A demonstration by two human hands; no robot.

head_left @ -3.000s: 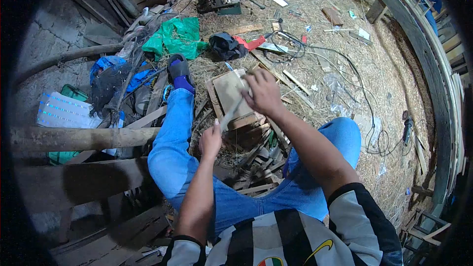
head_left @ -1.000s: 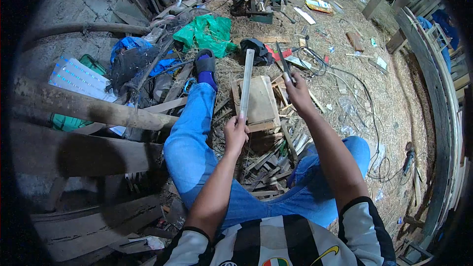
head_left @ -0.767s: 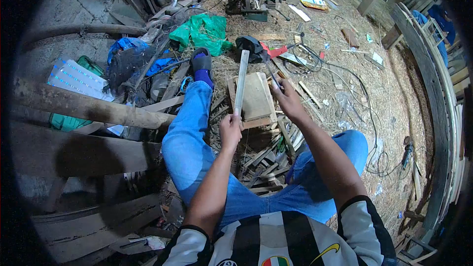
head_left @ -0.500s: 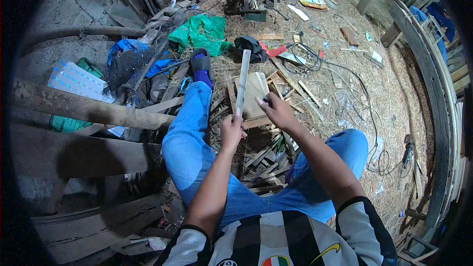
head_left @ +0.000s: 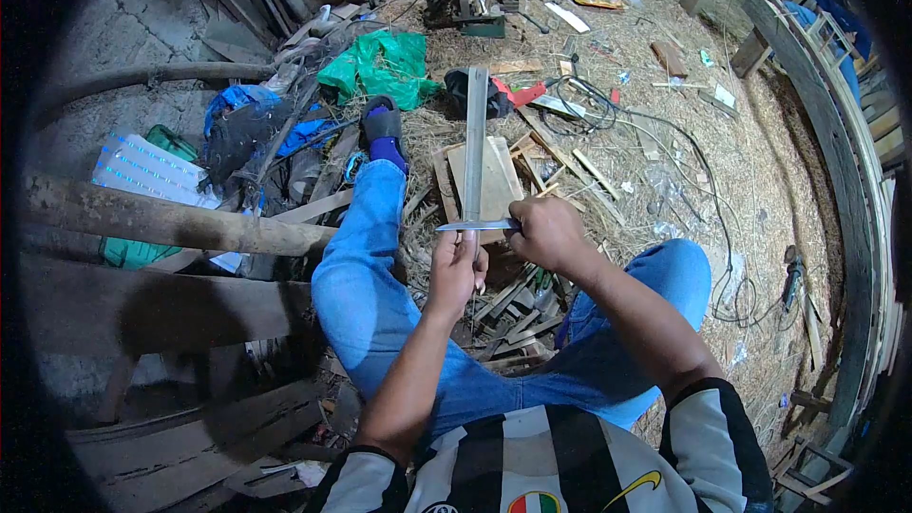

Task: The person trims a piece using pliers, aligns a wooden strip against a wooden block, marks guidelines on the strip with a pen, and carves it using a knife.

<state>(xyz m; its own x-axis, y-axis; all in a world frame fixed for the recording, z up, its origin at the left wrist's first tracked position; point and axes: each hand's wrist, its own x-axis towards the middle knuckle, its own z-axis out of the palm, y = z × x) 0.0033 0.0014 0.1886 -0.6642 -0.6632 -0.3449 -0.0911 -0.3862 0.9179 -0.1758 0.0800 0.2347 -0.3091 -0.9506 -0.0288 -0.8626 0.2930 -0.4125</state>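
Note:
My left hand (head_left: 455, 274) is closed around the lower end of a long, narrow, pale wooden strip (head_left: 475, 147), which points up and away from me. My right hand (head_left: 548, 234) grips the handle of a knife (head_left: 473, 225). Its blade lies crosswise over the strip, just above my left thumb. Most of the knife's handle is hidden inside my fingers. Beyond the strip, a flat wooden board (head_left: 497, 176) rests low among wood scraps between my legs.
A thick pole (head_left: 171, 216) runs along my left side. Green plastic (head_left: 380, 68) lies ahead, near a black and red power tool (head_left: 522, 95) and its cable (head_left: 698, 157). To the right stands a long wooden beam (head_left: 825, 133). Straw and offcuts cover the ground.
My right hand has come up and left, bringing the knife blade across the wooden strip. The strip now stands more upright and shows its broader face.

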